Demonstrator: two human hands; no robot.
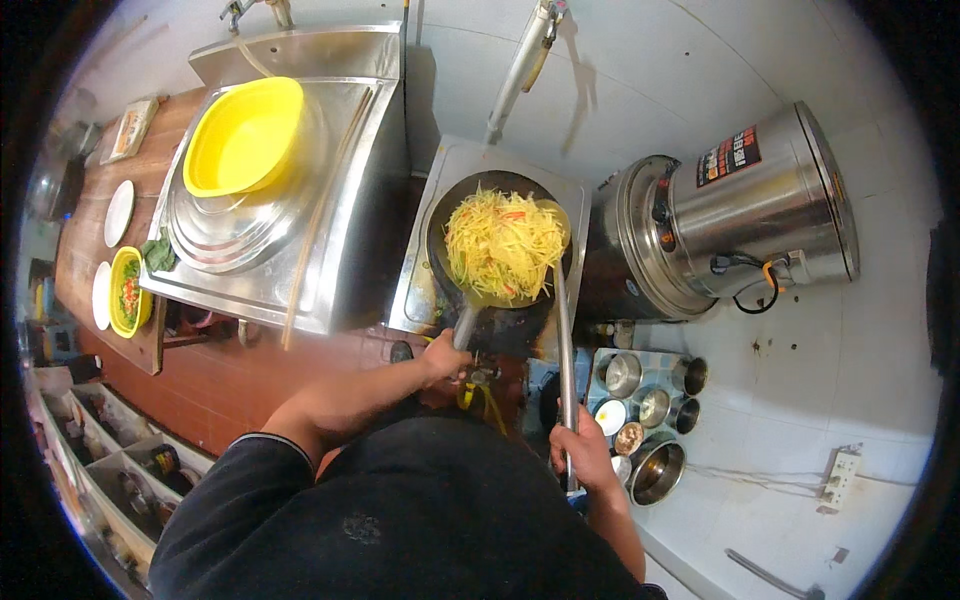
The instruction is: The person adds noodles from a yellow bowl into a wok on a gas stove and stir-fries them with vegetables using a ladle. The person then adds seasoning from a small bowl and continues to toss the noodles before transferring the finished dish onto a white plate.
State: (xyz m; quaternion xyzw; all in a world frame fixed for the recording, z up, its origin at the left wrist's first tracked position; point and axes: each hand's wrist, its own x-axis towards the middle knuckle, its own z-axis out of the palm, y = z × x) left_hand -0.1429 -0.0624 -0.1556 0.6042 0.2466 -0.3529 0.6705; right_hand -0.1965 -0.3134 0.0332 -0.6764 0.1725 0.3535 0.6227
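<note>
My left hand (448,355) is closed around the metal handle of a wok (442,206) on a steel stove (420,289). In the wok lies a heap of shredded yellow vegetables (506,244), probably potato, with green and red strips in it. My right hand (582,448) grips the long metal handle of a ladle (564,337). The ladle's bowl shows in part at the right side of the heap, against the wok's inner wall.
Left of the stove, a steel sink unit (285,300) bears a yellow plastic basin (244,139) and long wooden chopsticks (307,262). Steel containers (757,217) stand at the right. Seasoning bowls (622,375) sit below them. A yellow basket (129,292) of chopped vegetables is far left.
</note>
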